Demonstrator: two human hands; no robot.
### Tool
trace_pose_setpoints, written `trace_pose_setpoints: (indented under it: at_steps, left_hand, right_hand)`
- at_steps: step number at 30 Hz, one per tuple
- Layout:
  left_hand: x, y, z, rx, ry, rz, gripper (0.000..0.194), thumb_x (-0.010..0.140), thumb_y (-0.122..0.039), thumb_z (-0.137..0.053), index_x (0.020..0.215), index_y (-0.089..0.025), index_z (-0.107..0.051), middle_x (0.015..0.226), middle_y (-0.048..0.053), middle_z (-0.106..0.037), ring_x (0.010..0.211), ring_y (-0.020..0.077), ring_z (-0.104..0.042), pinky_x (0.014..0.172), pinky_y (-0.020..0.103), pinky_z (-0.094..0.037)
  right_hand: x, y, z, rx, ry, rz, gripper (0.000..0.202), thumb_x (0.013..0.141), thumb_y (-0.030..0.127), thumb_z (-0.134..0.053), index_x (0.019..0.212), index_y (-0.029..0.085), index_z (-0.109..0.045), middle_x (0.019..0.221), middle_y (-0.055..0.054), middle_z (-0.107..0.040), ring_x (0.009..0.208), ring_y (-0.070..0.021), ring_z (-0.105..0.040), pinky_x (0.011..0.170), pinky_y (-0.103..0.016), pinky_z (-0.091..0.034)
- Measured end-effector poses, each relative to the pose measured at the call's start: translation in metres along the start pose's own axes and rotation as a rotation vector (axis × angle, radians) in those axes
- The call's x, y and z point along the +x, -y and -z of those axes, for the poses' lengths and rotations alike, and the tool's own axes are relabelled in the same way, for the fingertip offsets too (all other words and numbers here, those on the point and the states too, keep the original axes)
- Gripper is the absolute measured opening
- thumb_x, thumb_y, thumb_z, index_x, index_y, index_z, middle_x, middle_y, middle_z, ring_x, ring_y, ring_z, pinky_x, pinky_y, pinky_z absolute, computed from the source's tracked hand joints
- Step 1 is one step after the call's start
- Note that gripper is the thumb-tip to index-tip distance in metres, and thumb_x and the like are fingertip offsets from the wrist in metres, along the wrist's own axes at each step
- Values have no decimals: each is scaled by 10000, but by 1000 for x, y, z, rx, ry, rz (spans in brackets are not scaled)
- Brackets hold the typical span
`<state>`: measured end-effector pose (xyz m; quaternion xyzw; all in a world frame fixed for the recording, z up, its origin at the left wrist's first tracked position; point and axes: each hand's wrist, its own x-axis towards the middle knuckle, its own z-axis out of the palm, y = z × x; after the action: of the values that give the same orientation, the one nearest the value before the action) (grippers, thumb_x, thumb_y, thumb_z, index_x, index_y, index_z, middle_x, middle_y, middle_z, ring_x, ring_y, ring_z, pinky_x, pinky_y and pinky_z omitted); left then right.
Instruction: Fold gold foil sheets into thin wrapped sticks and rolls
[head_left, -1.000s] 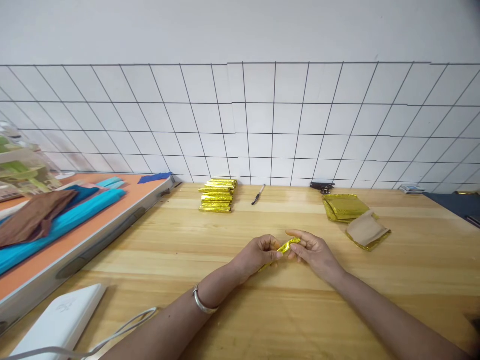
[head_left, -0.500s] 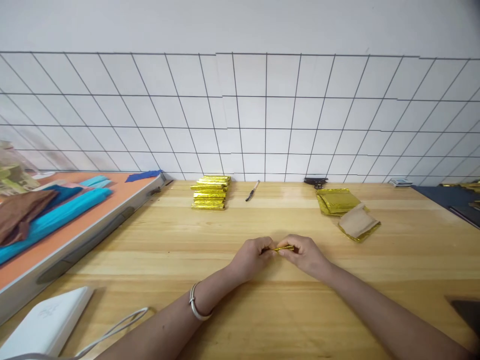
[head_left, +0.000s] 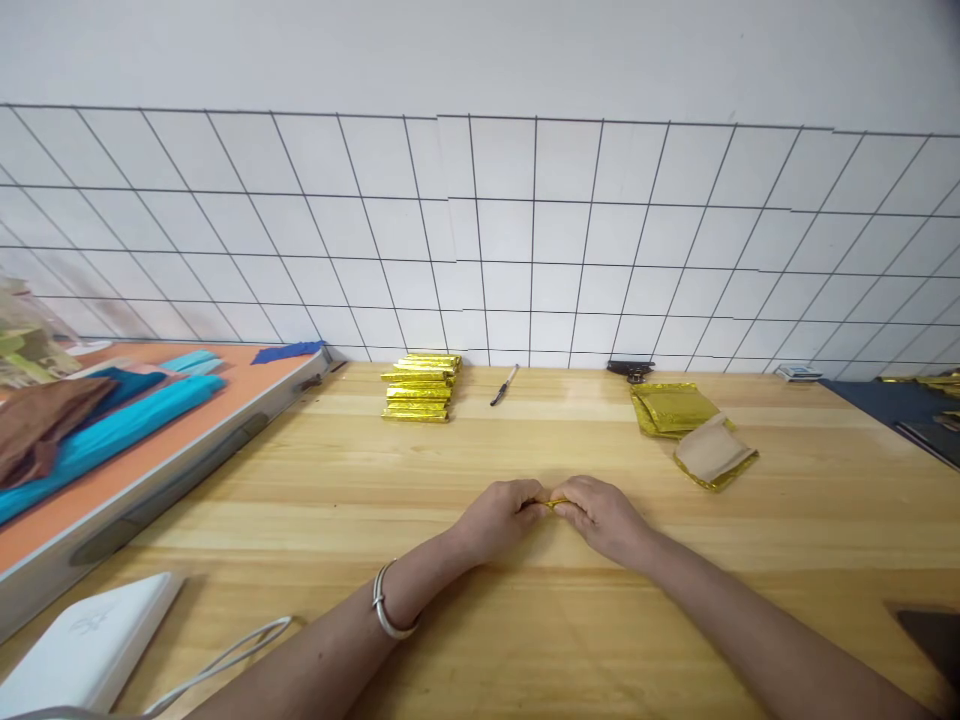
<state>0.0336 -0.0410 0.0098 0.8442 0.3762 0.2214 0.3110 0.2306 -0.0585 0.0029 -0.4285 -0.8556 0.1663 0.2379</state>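
L hand (head_left: 504, 518) + R hand (head_left: 606, 518) both pinching the gold foil strip (head_left: 555, 502), thumbs vs. fingertips, knuckles almost meeting. Only a short bit shows btwn them (rest hidden by fingers, can't tell full length). Strip's at mid-table, in front of the person; can't tell if it touches the wooden table (head_left: 480, 640). Handling, my guess: v. light, thin, soft, bends easily, prob. keeps a crease; shiny side a bit slick, may crinkle or tear if yanked. Prob. paper-backed, cf. tan-faced sheet (head_left: 712, 448) on R. Best hold: flat pinch near each end, light pressure. Similar strips in gold stack (head_left: 420, 390), pen (head_left: 505, 385) near it.
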Motion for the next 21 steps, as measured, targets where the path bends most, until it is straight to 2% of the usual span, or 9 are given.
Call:
trace_pose_setpoints:
  at_steps: [4,8,12,15,18,21]
  left_hand:
    - [1,0,8,52,30,40,234,849,-259,-400,684,-158,-532,633,-19,-524,583,99,-448,538,190,-306]
    - [4,5,18,18,87,91,284,866,-297,-374,658,-154,-505,614,-23,-509,558,89,-432,533,188,-307]
    - [6,13,26,-104,160,90,282,870,-321,-388,679,-153,-510,618,-30,-492,554,77,-426,545,182,-331]
    - [7,18,27,-240,199,147,262,870,-353,-396,755,-156,-524,615,-37,-470,510,67,-408,507,181,-341]
    - [7,22,26,-395,212,231,254,866,-378,-405,866,-156,-528,597,-41,-458,486,70,-405,475,182,-355]
    - [7,23,25,-505,205,252,251,857,-377,-429,891,-147,-523,587,-31,-483,487,73,-426,472,184,-376]
  right_hand:
    - [2,-9,2,25,-34,-52,169,894,247,-425,888,201,-588,829,-27,-606,802,-163,-541,716,-278,-412]
    - [6,-20,5,32,-85,-97,163,888,254,-437,849,194,-583,791,-29,-580,770,-165,-526,682,-277,-405]
    - [8,-27,6,60,-101,-74,154,887,244,-441,859,201,-586,803,-31,-584,802,-171,-524,710,-285,-399]
    - [9,-28,6,72,-111,-79,154,884,252,-444,865,201,-588,800,-35,-587,795,-175,-525,709,-291,-400]
    - [9,-30,6,91,-123,-99,157,882,254,-442,865,201,-589,801,-35,-587,791,-173,-529,706,-292,-405]
    - [9,-31,5,105,-133,-99,153,880,242,-439,880,201,-586,832,-38,-592,813,-173,-533,721,-292,-410]
